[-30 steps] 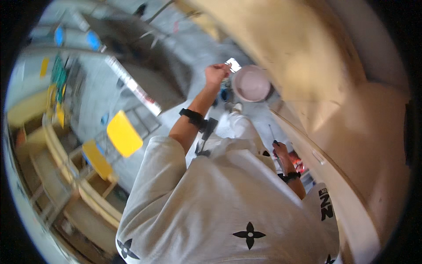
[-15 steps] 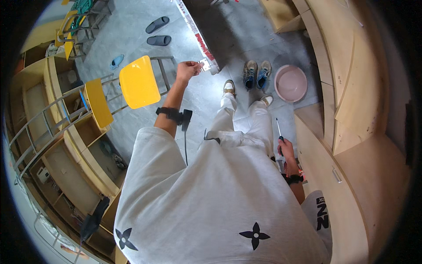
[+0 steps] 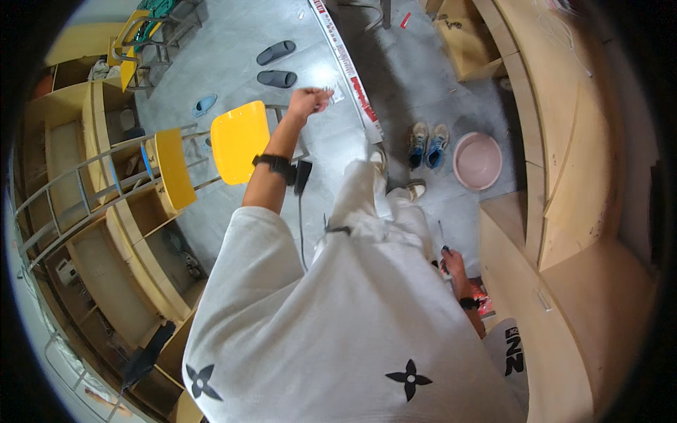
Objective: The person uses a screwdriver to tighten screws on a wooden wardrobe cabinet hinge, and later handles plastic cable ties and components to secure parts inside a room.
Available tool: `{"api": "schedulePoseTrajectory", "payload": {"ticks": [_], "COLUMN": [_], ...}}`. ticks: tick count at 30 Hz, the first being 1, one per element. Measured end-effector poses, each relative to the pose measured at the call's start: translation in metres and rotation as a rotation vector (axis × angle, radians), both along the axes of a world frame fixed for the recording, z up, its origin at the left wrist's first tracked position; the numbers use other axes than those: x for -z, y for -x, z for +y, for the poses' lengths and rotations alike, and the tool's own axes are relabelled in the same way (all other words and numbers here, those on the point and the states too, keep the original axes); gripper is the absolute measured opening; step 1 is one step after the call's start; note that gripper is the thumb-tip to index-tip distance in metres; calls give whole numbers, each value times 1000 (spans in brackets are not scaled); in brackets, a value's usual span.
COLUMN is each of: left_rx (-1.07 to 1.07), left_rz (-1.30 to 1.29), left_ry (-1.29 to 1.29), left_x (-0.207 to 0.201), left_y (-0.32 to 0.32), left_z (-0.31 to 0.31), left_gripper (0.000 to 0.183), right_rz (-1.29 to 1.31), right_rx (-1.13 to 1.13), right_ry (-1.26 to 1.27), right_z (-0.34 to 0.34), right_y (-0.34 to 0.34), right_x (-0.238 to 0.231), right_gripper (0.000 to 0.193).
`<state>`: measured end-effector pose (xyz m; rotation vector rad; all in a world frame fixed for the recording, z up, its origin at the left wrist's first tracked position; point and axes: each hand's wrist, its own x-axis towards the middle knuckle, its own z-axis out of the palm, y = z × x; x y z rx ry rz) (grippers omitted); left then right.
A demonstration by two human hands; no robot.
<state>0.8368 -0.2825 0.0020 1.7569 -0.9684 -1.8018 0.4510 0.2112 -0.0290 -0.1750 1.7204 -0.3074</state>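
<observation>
My left hand (image 3: 309,106) is stretched forward above the floor, its thumb and fingers pinched on a small silver metal hinge (image 3: 334,94). The hinge is smeared by motion, and its far part blends with the bright floor. Just to its right runs the edge of a long dark panel with a white and red printed strip (image 3: 357,88); a gap shows between them. Low at my right side, my right hand (image 3: 455,264) is closed around the dark handle of a screwdriver (image 3: 441,235), whose thin shaft points forward.
A yellow chair (image 3: 241,142) stands at the left, near grey slippers (image 3: 277,78) and a blue slipper (image 3: 204,105). Beyond my feet are worn sneakers (image 3: 427,146) and a pink basin (image 3: 477,161). Wooden cabinets (image 3: 518,240) line the right, open shelves (image 3: 106,271) the left.
The hinge has moved from over the strip's near end to its left. My view has shifted, and my legs have stepped. The screwdriver stays in my right hand, now lower in view.
</observation>
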Motion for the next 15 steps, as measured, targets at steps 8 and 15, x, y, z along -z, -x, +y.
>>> {"api": "schedulePoseTrajectory", "payload": {"ticks": [8, 15], "left_rx": [114, 223], "left_rz": [-47, 2], "left_ry": [-67, -80], "left_x": [31, 67], "left_y": [7, 22], "left_z": [-108, -148], "left_gripper": [15, 20], "right_rz": [127, -7], "right_rx": [331, 289], "right_ry": [96, -26], "right_z": [-43, -74], "right_y": [-38, -117], "right_x": [-32, -34], "right_gripper": [23, 29]}}
